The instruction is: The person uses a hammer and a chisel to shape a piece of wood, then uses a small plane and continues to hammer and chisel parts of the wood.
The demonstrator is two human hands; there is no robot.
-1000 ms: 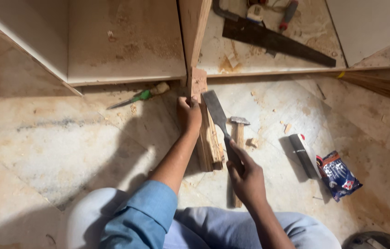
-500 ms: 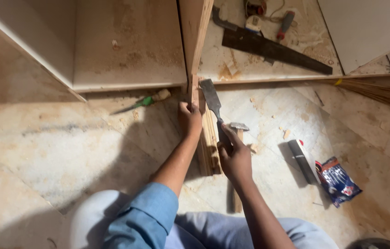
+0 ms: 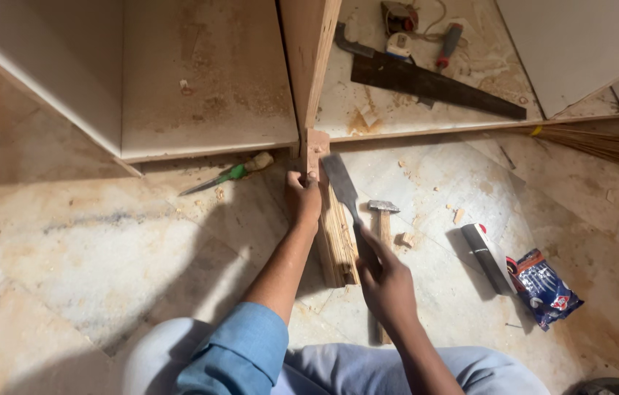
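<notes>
My left hand [image 3: 303,197] grips the upper end of a narrow wooden strip [image 3: 333,223] that lies on the stone floor and butts against the foot of an upright cabinet panel [image 3: 309,66]. My right hand [image 3: 385,281] holds a wide chisel [image 3: 344,192] by its handle, the blade pointing up along the strip's right side, near its top. A hammer [image 3: 383,219] lies on the floor just right of the chisel, its handle running under my right hand.
A green-handled screwdriver [image 3: 225,177] lies left of the strip. A handsaw [image 3: 426,82], a tape measure and a red-handled tool sit on the cabinet floor. A dark flat bar [image 3: 486,256], a blue packet [image 3: 544,287] and a broom [image 3: 602,146] are at the right.
My right hand has carried the chisel up along the strip towards the cabinet panel. My left hand stays on the strip's upper end.
</notes>
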